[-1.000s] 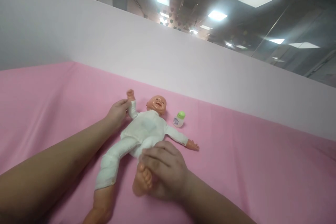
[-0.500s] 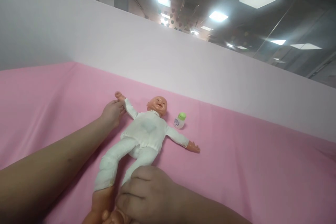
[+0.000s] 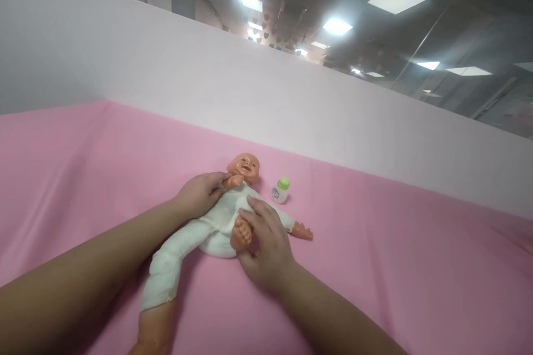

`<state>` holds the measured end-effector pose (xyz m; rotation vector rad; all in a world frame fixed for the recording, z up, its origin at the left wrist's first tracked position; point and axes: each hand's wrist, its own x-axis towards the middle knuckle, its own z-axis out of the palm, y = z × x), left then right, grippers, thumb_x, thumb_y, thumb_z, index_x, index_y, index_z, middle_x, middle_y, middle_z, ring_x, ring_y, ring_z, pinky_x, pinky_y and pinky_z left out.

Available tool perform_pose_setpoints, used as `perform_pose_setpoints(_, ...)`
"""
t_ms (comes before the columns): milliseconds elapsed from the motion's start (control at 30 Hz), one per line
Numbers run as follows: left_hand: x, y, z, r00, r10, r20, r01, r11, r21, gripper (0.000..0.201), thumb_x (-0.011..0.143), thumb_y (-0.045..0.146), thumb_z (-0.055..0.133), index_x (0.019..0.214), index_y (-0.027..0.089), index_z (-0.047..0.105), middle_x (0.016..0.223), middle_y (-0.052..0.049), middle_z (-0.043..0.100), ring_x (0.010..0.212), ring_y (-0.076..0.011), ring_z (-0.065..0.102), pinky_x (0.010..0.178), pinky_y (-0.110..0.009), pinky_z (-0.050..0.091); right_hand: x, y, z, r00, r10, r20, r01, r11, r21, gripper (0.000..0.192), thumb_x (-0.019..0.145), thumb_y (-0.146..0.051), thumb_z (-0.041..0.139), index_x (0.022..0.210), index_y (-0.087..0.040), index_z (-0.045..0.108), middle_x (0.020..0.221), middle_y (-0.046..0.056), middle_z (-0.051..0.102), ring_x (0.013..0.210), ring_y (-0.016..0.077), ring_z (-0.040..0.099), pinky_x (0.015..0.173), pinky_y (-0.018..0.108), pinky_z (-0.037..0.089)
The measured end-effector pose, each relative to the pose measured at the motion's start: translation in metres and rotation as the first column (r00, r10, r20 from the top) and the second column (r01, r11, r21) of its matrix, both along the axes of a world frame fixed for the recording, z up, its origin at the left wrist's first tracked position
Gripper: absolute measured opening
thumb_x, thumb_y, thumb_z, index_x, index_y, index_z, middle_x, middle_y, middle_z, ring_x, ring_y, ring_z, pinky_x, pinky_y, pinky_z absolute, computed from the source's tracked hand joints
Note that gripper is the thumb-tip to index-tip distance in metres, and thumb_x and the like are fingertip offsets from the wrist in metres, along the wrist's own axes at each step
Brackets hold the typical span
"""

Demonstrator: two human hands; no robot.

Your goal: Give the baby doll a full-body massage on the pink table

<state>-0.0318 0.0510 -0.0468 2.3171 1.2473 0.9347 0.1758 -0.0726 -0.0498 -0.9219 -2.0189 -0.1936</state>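
Head view: left hand (image 3: 202,194) pinches the doll (image 3: 219,216) by one arm (image 3: 234,181), right hand (image 3: 268,247) wraps its lifted foot (image 3: 242,233); wall (image 3: 266,102) edges the pink sheet (image 3: 358,260), pretty roomy rightward.

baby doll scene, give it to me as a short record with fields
doll: baby doll with white cloth body, lying on its back
left hand: holds one doll arm, folded over the upper chest
right hand: holds one raised foot
other limbs: one arm and one leg stretched out
bottle: small green-capped bottle, standing beside the doll
surface: pink sheet
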Motion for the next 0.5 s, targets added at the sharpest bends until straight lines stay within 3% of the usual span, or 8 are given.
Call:
perform_pose_setpoints(167, 0.001, -0.001, 0.002, 1.000, -0.015, -0.018, 0.015, 1.000, -0.009, 0.035, 0.091, 0.032, 0.050, 0.122, 0.031, 0.067, 0.117, 0.000, 0.075, 0.105, -0.0242, 0.069, 0.086, -0.034, 0.051, -0.003, 0.006, -0.005, 0.997, -0.065, 0.041, 0.069, 0.993, -0.092, 0.055, 0.076, -0.014, 0.060, 0.131, -0.019, 0.056, 0.143, 0.014, 0.057, 0.132, 0.0310, 0.053, 0.111, 0.053, 0.047)
perform_pose_setpoints(333, -0.002, 0.002, -0.007, 0.974, 0.125, 0.192, -0.113, 0.991, -0.069, 0.039, 0.086, 0.044, 0.062, 0.122, 0.028, 0.068, 0.114, -0.002, 0.076, 0.100, -0.0253, 0.070, 0.086, -0.035, 0.052, -0.003, -0.004, -0.001, 0.999, -0.016, 0.042, 0.015, 1.000, 0.023, 0.050, 0.080, -0.018, 0.062, 0.129, -0.020, 0.057, 0.137, 0.014, 0.062, 0.127, 0.0310, 0.057, 0.106, 0.052, 0.049)
perform_pose_setpoints(400, -0.007, 0.009, -0.012, 0.913, 0.218, 0.344, -0.177, 0.973, -0.148, 0.043, 0.082, 0.049, 0.068, 0.118, 0.025, 0.069, 0.112, -0.004, 0.076, 0.099, -0.0257, 0.070, 0.086, -0.035, 0.053, -0.005, -0.013, 0.004, 0.998, 0.048, 0.040, -0.050, 0.997, 0.059, 0.047, 0.079, -0.020, 0.064, 0.126, -0.020, 0.058, 0.132, 0.013, 0.065, 0.123, 0.0312, 0.060, 0.103, 0.052, 0.050)
perform_pose_setpoints(500, -0.019, 0.025, -0.020, 0.725, 0.351, 0.592, -0.202, 0.931, -0.305, 0.045, 0.078, 0.044, 0.073, 0.116, 0.021, 0.066, 0.114, -0.008, 0.075, 0.100, -0.0250, 0.070, 0.084, -0.034, 0.055, -0.011, -0.027, 0.014, 0.978, 0.203, 0.048, -0.206, 0.976, 0.072, 0.043, 0.075, -0.023, 0.065, 0.118, -0.019, 0.060, 0.119, 0.011, 0.071, 0.108, 0.0269, 0.066, 0.095, 0.045, 0.053)
